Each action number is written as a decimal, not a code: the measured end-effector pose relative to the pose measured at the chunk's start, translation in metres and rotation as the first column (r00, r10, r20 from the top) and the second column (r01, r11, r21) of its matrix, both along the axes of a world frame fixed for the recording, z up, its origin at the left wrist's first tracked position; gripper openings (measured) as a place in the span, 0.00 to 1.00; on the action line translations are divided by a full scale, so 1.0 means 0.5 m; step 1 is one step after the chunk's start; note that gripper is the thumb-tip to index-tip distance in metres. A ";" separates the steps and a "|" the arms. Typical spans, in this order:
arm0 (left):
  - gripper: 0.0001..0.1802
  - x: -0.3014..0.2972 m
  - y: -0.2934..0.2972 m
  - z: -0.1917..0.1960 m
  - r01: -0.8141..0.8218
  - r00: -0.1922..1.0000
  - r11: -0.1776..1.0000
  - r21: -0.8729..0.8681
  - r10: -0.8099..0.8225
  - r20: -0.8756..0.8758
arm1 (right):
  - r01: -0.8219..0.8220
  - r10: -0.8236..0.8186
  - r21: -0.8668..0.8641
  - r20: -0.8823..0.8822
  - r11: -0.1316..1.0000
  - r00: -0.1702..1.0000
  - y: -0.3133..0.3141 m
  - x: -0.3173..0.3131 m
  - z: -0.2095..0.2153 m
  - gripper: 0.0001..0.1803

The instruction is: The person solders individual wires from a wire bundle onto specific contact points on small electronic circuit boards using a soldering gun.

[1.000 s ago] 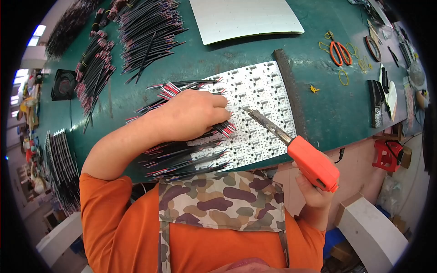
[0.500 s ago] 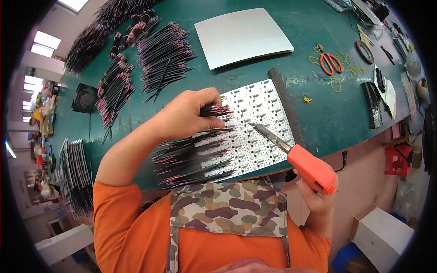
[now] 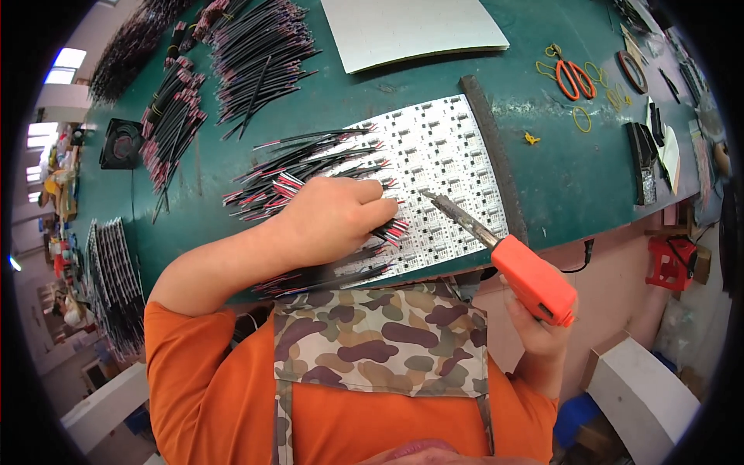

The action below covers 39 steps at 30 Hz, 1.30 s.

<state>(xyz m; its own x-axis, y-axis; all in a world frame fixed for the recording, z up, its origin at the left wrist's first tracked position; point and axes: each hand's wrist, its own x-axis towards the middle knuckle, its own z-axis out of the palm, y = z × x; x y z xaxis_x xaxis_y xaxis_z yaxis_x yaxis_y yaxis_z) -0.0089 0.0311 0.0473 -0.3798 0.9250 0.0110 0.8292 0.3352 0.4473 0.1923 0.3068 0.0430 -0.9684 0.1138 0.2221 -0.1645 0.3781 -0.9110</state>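
My left hand (image 3: pixel 329 217) is closed around a small bunch of black wires (image 3: pixel 393 231) with red and white stripped ends poking out past the fingers. It hovers over the left part of a white sheet of small circuit boards (image 3: pixel 446 159). More loose black wires (image 3: pixel 310 159) lie in rows across the sheet's left edge, beyond and nearer than this hand. In my right hand (image 3: pixel 535 329) is a soldering iron (image 3: pixel 533 279) with a red-orange handle. Its tip points left over the middle of the sheet; whether it touches the sheet I cannot tell.
A dark bar (image 3: pixel 494 159) runs along the sheet's right edge. Beyond lies a white board (image 3: pixel 415 31). Piles of black wires (image 3: pixel 260 58) and a black fan (image 3: pixel 122 143) sit at left; orange-handled scissors (image 3: pixel 574 79), a tape roll (image 3: pixel 632 72) and yellow bands (image 3: pixel 582 119) at right.
My left hand has shifted toward me along the sheet, uncovering wires lying beyond it. The iron's tip sits slightly nearer to me over the sheet. The whole view has tilted a little.
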 end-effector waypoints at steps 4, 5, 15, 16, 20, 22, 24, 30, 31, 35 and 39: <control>0.07 0.007 0.004 -0.020 0.015 0.996 0.999 -0.031 -0.017 -0.088 | -0.013 0.017 -0.078 0.058 0.997 0.998 -0.008 -0.005 -0.001 0.26; 0.07 0.007 0.004 -0.023 0.021 0.994 0.999 -0.029 -0.024 -0.105 | -0.013 0.018 -0.077 0.063 0.997 0.998 -0.007 -0.007 0.001 0.26; 0.04 0.005 0.005 -0.019 0.036 0.995 0.999 -0.040 -0.040 -0.090 | -0.128 0.126 0.018 0.069 0.992 0.990 -0.012 -0.032 0.005 0.26; 0.04 0.005 0.005 -0.019 0.037 0.995 0.998 -0.047 -0.041 -0.089 | -0.115 0.113 0.020 0.096 0.993 0.989 -0.014 -0.033 0.006 0.26; 0.05 0.002 0.007 -0.018 0.042 0.996 0.997 -0.065 -0.047 -0.071 | -0.101 0.099 0.012 0.119 0.995 0.988 -0.018 -0.039 0.013 0.26; 0.05 0.001 0.007 -0.016 0.043 0.997 0.997 -0.072 -0.048 -0.063 | -0.097 0.095 0.008 0.139 0.995 0.986 -0.018 -0.038 0.013 0.26; 0.05 0.001 0.006 -0.019 0.045 0.997 0.996 -0.078 -0.049 -0.057 | -0.089 0.089 0.001 0.132 0.996 0.987 -0.020 -0.037 0.011 0.26; 0.04 0.000 0.007 -0.013 0.045 0.998 0.994 -0.100 -0.048 -0.028 | -0.116 0.108 0.077 0.100 0.990 0.989 -0.020 -0.048 0.022 0.27; 0.04 -0.001 0.007 -0.013 0.046 0.999 0.994 -0.102 -0.049 -0.022 | -0.113 0.105 0.096 0.083 0.989 0.991 -0.021 -0.048 0.023 0.26; 0.05 -0.003 0.009 -0.011 0.049 0.999 0.994 -0.095 -0.050 -0.012 | -0.081 0.078 0.025 0.109 0.996 0.991 -0.021 -0.040 0.021 0.21; 0.05 -0.010 0.007 -0.017 0.068 0.998 0.995 -0.070 -0.068 -0.001 | -0.025 0.020 0.041 0.128 0.999 0.992 -0.023 -0.038 0.024 0.17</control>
<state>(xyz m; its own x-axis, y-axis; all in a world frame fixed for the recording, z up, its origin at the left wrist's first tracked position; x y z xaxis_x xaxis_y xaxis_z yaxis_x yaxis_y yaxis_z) -0.0139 0.0348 0.0387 -0.3164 0.9471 -0.0536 0.8524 0.3087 0.4220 0.1734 0.2951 0.0551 -0.9913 0.0847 0.1006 -0.0568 0.4142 -0.9084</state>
